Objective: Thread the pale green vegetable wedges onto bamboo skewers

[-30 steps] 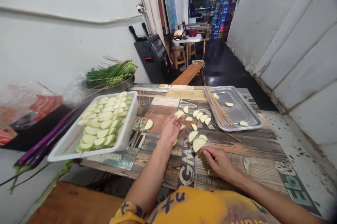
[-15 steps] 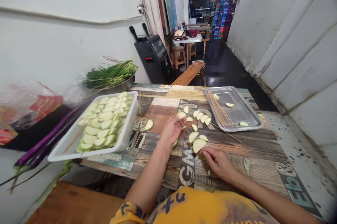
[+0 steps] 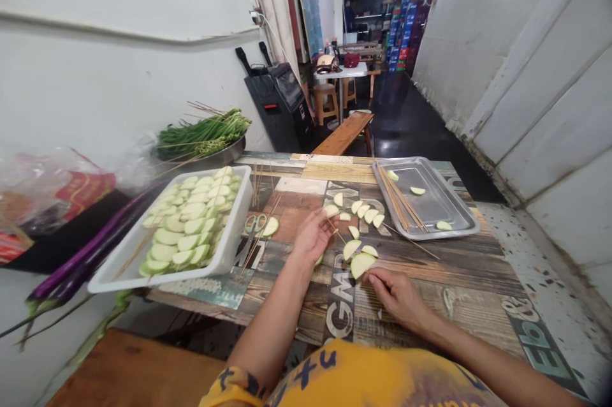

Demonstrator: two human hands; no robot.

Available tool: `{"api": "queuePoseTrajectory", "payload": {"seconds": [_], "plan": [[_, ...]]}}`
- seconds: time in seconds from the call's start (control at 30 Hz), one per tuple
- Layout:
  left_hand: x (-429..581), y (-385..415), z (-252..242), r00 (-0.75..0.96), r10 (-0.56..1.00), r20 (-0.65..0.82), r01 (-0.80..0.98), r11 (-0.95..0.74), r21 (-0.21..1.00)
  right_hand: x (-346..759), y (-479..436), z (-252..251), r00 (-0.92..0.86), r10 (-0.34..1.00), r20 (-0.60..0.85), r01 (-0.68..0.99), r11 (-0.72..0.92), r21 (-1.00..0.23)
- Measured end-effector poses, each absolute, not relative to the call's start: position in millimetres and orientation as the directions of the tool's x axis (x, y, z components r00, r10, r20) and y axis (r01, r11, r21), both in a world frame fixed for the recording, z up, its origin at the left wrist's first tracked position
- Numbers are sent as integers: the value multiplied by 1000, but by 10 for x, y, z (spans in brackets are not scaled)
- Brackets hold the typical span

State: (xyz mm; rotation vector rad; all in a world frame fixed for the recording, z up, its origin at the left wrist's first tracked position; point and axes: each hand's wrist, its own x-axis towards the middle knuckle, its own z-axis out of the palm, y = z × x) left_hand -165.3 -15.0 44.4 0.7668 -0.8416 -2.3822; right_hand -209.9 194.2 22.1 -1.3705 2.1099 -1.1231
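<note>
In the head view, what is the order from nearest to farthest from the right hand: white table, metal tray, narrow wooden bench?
1. Metal tray: tabletop's right side.
2. Narrow wooden bench: beyond the tabletop.
3. White table: behind the bench.

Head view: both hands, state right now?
Left hand: fingers curled, holding a pale slice at the fingertips.
Right hand: closed in a pinch at the edge of the large half-round slice; cannot tell what is inside the pinch.

Slice (image 3: pixel 320 259) — partly behind left hand (image 3: pixel 313 233)
</note>
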Motion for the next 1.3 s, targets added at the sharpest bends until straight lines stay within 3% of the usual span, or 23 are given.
{"api": "queuePoseTrajectory", "payload": {"seconds": [0.87,1.3], "plan": [[-1654,-138,472,-698,-587,-411,222,-723,655,-2107,1929,236,-443,-891,101,-599,210,-773],[-1661,-145,410,-713,-628,-312,317,-686,655,-2113,1934,231,-448,-885,125,-603,196,-773]]}}
